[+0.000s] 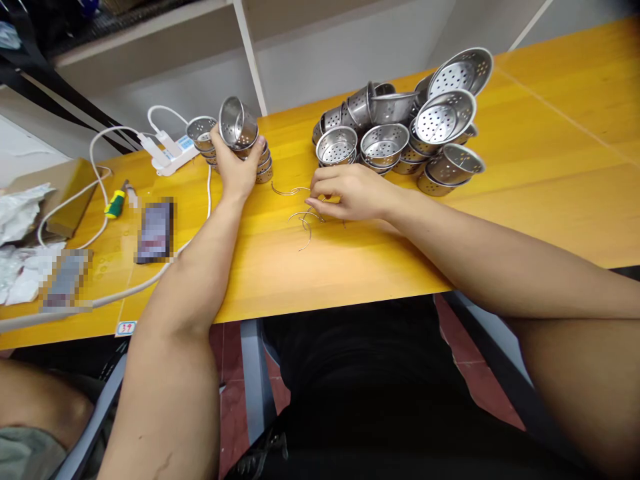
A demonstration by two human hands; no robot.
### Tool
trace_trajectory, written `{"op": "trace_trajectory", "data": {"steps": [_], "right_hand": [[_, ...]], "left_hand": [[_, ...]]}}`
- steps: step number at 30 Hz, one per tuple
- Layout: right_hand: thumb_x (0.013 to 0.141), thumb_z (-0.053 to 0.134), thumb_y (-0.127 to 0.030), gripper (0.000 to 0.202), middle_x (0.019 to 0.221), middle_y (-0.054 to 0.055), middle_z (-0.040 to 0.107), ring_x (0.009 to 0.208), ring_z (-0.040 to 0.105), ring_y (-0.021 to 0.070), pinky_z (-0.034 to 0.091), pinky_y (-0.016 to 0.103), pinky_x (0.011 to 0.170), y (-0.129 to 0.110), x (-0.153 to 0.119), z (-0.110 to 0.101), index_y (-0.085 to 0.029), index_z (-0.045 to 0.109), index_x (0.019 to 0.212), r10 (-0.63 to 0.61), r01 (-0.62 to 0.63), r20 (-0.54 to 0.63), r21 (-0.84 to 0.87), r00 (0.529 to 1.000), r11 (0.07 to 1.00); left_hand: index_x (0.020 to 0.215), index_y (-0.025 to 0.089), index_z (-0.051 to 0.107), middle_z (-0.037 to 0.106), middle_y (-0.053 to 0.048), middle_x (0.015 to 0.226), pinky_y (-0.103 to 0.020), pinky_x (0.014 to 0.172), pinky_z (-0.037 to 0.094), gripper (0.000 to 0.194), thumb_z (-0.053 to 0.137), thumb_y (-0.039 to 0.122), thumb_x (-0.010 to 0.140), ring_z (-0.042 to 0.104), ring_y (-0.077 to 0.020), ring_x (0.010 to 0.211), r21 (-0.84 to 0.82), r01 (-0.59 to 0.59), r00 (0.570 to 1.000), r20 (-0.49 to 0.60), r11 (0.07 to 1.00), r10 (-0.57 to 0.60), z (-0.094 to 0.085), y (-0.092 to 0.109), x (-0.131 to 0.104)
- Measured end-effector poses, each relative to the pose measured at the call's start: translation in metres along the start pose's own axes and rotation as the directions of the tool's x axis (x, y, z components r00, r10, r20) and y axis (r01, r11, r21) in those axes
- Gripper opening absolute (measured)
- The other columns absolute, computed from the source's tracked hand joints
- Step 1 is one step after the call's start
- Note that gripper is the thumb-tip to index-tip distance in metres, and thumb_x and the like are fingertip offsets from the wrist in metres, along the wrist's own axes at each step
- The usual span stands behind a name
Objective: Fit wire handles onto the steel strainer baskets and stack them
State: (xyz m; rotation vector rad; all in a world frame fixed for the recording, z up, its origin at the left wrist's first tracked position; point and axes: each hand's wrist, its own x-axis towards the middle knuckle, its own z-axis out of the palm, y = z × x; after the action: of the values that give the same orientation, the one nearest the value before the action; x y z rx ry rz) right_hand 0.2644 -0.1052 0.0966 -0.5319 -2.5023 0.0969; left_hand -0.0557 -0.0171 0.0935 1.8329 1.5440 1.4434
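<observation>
My left hand [239, 170] is closed round a perforated metal cup [237, 123], tilted with its mouth toward me. Other perforated cups stand stacked right under and behind it, and one more stack [201, 132] is just to its left. My right hand [353, 192] is low over the table, thumb and fingers drawn together above several thin curved wires [305, 220]. Its fingers hide part of these wires, so what lies in the pinch cannot be made out. Behind that hand stands a large group of stacked perforated cups [384, 145], some leaning on their sides.
A white power strip [173, 157] with cables is at the back left. Near it lie a green-and-yellow screwdriver [116, 203], two blurred devices [156, 230], a cardboard box [75, 197] and plastic wrapping [25, 273]. At far left, another person's knee [45, 393] shows below the table [280, 280].
</observation>
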Motion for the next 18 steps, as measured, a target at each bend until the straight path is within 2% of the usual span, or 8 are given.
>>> {"op": "trace_trajectory", "data": {"steps": [2, 4, 6, 8, 11, 14, 16, 18], "right_hand": [[0.134, 0.06, -0.046, 0.046, 0.108, 0.009, 0.08, 0.09, 0.071, 0.0234, 0.049, 0.038, 0.084, 0.001, -0.001, 0.0, -0.021, 0.082, 0.103, -0.002, 0.002, 0.005, -0.003, 1.0, 1.0], [0.134, 0.058, -0.046, 0.044, 0.111, 0.01, 0.081, 0.093, 0.073, 0.0244, 0.052, 0.038, 0.085, 0.001, -0.001, 0.001, -0.02, 0.084, 0.108, -0.008, 0.008, 0.002, -0.013, 1.0, 1.0], [0.134, 0.058, -0.047, 0.04, 0.127, 0.014, 0.083, 0.102, 0.077, 0.0268, 0.058, 0.04, 0.089, 0.0, -0.002, 0.0, -0.02, 0.086, 0.127, 0.0, 0.0, -0.026, -0.021, 1.0, 1.0], [0.133, 0.058, -0.05, 0.046, 0.153, 0.019, 0.08, 0.113, 0.081, 0.0298, 0.064, 0.042, 0.093, -0.003, -0.003, -0.001, -0.019, 0.081, 0.158, 0.039, -0.039, -0.064, -0.011, 0.997, 0.999], [0.132, 0.057, -0.056, 0.073, 0.179, 0.023, 0.066, 0.122, 0.083, 0.0334, 0.072, 0.048, 0.099, -0.011, -0.002, -0.005, -0.021, 0.052, 0.196, 0.141, -0.137, -0.096, 0.04, 0.985, 0.99], [0.13, 0.058, -0.06, 0.092, 0.178, 0.022, 0.066, 0.129, 0.084, 0.0382, 0.075, 0.054, 0.106, -0.016, -0.001, -0.008, -0.025, 0.028, 0.209, 0.23, -0.222, -0.112, 0.076, 0.967, 0.972], [0.13, 0.058, -0.061, 0.09, 0.175, 0.021, 0.069, 0.137, 0.082, 0.0412, 0.076, 0.057, 0.112, -0.016, -0.001, -0.008, -0.026, 0.03, 0.208, 0.258, -0.251, -0.114, 0.073, 0.959, 0.965], [0.131, 0.056, -0.064, 0.079, 0.17, 0.021, 0.073, 0.14, 0.081, 0.0423, 0.075, 0.059, 0.116, -0.014, -0.001, -0.009, -0.026, 0.046, 0.2, 0.266, -0.262, -0.109, 0.049, 0.958, 0.964]], "left_hand": [[0.142, 0.036, 0.057, 0.086, -0.002, 0.143, -0.048, 0.163, 0.035, 0.113, 0.068, 0.13, 0.081, 0.045, -0.019, 0.189, 0.005, -0.026, 0.999, -0.024, 1.0, 0.026, -0.002, 0.008, -0.001], [0.149, 0.034, 0.056, 0.084, -0.002, 0.148, -0.05, 0.164, 0.035, 0.115, 0.07, 0.128, 0.085, 0.046, -0.0209, 0.187, -0.011, -0.093, 0.994, -0.06, 0.996, 0.092, 0.001, 0.008, -0.001], [0.162, 0.033, 0.052, 0.081, -0.004, 0.159, -0.051, 0.16, 0.044, 0.121, 0.075, 0.125, 0.087, 0.059, -0.0238, 0.177, -0.051, -0.18, 0.98, -0.09, 0.982, 0.175, 0.008, 0.005, -0.002], [0.168, 0.034, 0.051, 0.078, -0.007, 0.165, -0.052, 0.151, 0.057, 0.125, 0.081, 0.123, 0.084, 0.071, -0.0287, 0.163, -0.111, -0.263, 0.963, -0.083, 0.958, 0.255, 0.017, 0.001, -0.003], [0.162, 0.032, 0.06, 0.079, -0.012, 0.158, -0.056, 0.14, 0.067, 0.12, 0.087, 0.118, 0.084, 0.08, -0.0395, 0.158, -0.16, -0.336, 0.937, 0.041, 0.928, 0.347, 0.028, -0.002, -0.009], [0.158, 0.03, 0.066, 0.082, -0.012, 0.151, -0.063, 0.14, 0.068, 0.107, 0.095, 0.105, 0.088, 0.083, -0.0459, 0.159, -0.134, -0.373, 0.9, 0.188, 0.918, 0.394, 0.027, 0.004, -0.021], [0.158, 0.03, 0.068, 0.083, -0.012, 0.152, -0.067, 0.143, 0.066, 0.102, 0.102, 0.094, 0.087, 0.084, -0.0469, 0.158, -0.119, -0.425, 0.858, 0.263, 0.897, 0.442, 0.022, 0.011, -0.029], [0.159, 0.03, 0.069, 0.084, -0.011, 0.153, -0.068, 0.144, 0.066, 0.098, 0.106, 0.085, 0.086, 0.085, -0.0465, 0.157, -0.11, -0.461, 0.824, 0.315, 0.881, 0.471, 0.018, 0.018, -0.036]]}}
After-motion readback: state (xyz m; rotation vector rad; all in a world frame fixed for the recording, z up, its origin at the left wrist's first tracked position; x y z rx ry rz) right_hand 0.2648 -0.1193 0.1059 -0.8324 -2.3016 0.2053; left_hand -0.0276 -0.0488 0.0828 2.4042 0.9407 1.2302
